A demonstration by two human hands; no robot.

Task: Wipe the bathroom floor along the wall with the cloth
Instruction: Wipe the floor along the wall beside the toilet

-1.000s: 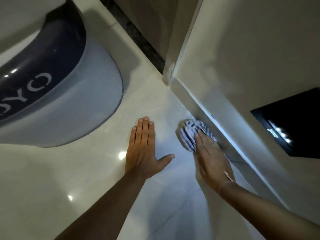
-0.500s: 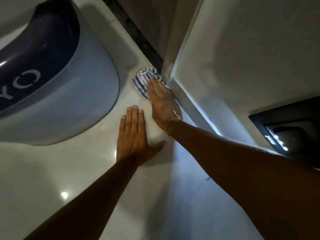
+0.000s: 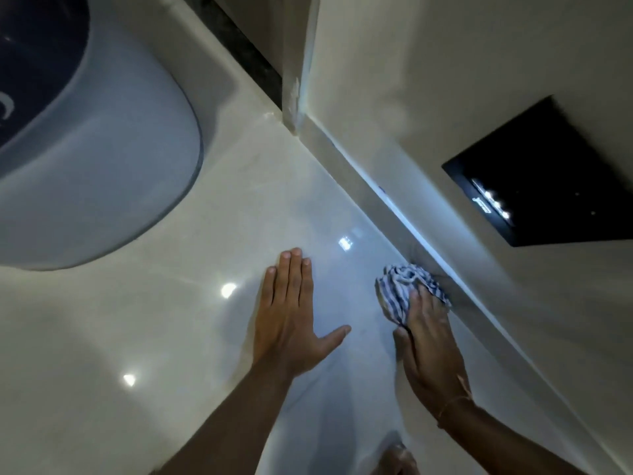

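Note:
A bunched blue-and-white striped cloth [image 3: 399,289] lies on the glossy pale tiled floor [image 3: 239,217], right against the skirting of the wall [image 3: 428,97] on the right. My right hand [image 3: 428,344] presses down on the cloth's near part, fingers over it and thumb at its left side. My left hand [image 3: 291,313] rests flat on the floor to the left of the cloth, fingers together, thumb spread, holding nothing.
A large grey-blue rounded fixture with a dark top [image 3: 85,159] fills the upper left. A door frame corner [image 3: 294,108] and dark threshold strip [image 3: 246,53] lie ahead. A black panel with small lights [image 3: 534,176] is set in the wall.
My right hand has pulled the cloth back along the wall from the corner by the door frame to a spot nearer me. My left hand stays flat on the floor.

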